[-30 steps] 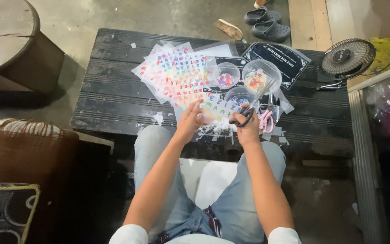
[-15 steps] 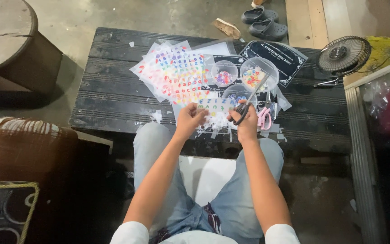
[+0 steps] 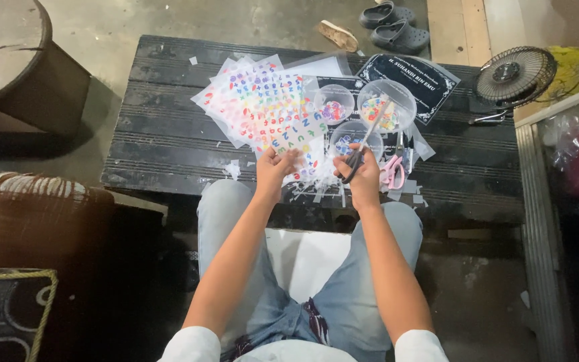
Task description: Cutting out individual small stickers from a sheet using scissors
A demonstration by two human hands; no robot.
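My left hand point(image 3: 275, 167) pinches the near edge of a clear sheet of colourful letter stickers point(image 3: 289, 137) lying on a black slatted table point(image 3: 162, 141). Black-handled scissors point(image 3: 360, 149) are gripped in my right hand point(image 3: 362, 175), blades pointing up and away over a clear bowl point(image 3: 351, 137). More sticker sheets point(image 3: 256, 97) are fanned out beyond. Two other clear bowls point(image 3: 333, 104) point(image 3: 387, 106) hold small coloured cut pieces. White paper scraps point(image 3: 316, 188) lie around my hands.
Pink scissors point(image 3: 393, 171) lie right of my right hand. A black printed card point(image 3: 410, 75) sits at the table's far right. A small fan point(image 3: 514, 74), dark clogs point(image 3: 393, 27), a round wooden table point(image 3: 8, 53) and a brown woven seat point(image 3: 35, 214) surround the table.
The scissors have tilted more upright, blades now reaching over the near bowl. My left hand has shifted slightly on the sheet's edge.
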